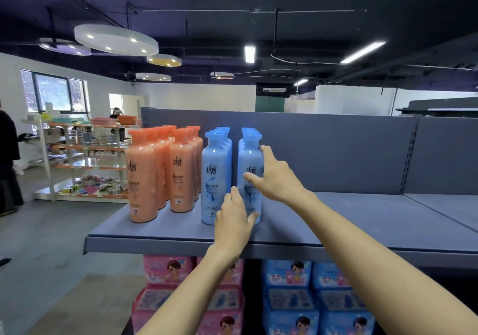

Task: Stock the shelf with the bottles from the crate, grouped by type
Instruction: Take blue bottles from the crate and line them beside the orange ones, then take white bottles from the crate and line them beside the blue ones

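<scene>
Two rows of orange bottles (143,177) stand at the left of the grey shelf (336,221), and two rows of blue bottles (214,177) stand beside them. The front blue bottle of the right row (249,158) is held by both hands. My left hand (234,221) grips its lower part, fingers on its left side and thumb across the front. My right hand (275,177) wraps its upper half, thumb on the label and fingers round the right side. The crate is not in view.
The shelf's back panel (336,153) rises behind the bottles, with bare shelf to the right. Pink packs (168,270) and blue packs (287,272) fill the level below. A white rack of goods (85,158) and a person (7,158) stand at the left.
</scene>
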The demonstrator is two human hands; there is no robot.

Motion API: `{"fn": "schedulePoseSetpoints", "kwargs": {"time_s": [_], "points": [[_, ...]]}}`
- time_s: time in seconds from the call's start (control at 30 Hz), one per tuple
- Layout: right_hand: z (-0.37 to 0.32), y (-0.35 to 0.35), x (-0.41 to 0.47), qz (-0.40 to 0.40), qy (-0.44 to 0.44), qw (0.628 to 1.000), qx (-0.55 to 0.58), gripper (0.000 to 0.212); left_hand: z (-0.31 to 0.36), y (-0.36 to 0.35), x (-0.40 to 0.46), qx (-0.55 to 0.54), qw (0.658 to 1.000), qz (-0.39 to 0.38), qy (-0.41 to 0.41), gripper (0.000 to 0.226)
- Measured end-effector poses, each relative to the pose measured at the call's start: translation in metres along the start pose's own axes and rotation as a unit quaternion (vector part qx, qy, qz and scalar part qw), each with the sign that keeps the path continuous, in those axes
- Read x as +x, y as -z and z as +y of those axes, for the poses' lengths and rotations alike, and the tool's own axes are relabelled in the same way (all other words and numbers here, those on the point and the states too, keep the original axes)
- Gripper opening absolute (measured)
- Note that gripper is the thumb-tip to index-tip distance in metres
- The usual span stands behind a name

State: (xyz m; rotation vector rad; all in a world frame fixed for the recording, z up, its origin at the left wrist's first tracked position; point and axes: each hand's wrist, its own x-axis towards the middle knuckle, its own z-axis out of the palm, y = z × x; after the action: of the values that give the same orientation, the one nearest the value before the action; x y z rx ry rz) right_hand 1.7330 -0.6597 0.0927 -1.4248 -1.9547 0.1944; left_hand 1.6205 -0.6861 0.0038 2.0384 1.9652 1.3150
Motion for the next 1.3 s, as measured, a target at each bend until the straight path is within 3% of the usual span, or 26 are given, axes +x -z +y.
{"fn": "schedulePoseSetpoints", "kwargs": {"time_s": [0.4, 0.63, 0.83, 0.97, 1.13, 1.3], "points": [[0.022, 0.005, -0.040, -0.009, 0.001, 1.000, 0.010, 0.064, 0.003, 0.009, -0.025, 0.012, 0.998, 0.036, -0.053, 0.053], [0.049, 0.002, -0.119, 0.010, 0.049, 0.998, 0.026, 0.053, -0.005, 0.014, -0.096, -0.004, 0.991, 0.085, -0.100, 0.043], [0.084, -0.023, -0.169, 0.001, 0.022, 0.999, 0.025, 0.034, -0.007, -0.023, -0.140, -0.007, 0.995, -0.005, -0.097, 0.032], [0.132, -0.064, -0.221, -0.066, -0.037, 0.997, 0.005, 0.034, -0.037, -0.073, -0.195, 0.022, 0.991, -0.122, -0.045, 0.033], [0.201, -0.121, -0.288, -0.156, -0.141, 0.978, -0.002, 0.040, -0.074, -0.139, -0.267, 0.063, 0.965, -0.256, 0.014, 0.036], [0.266, -0.176, -0.360, -0.245, -0.258, 0.935, 0.000, 0.042, -0.107, -0.199, -0.342, 0.098, 0.923, -0.368, 0.048, 0.033]]}}
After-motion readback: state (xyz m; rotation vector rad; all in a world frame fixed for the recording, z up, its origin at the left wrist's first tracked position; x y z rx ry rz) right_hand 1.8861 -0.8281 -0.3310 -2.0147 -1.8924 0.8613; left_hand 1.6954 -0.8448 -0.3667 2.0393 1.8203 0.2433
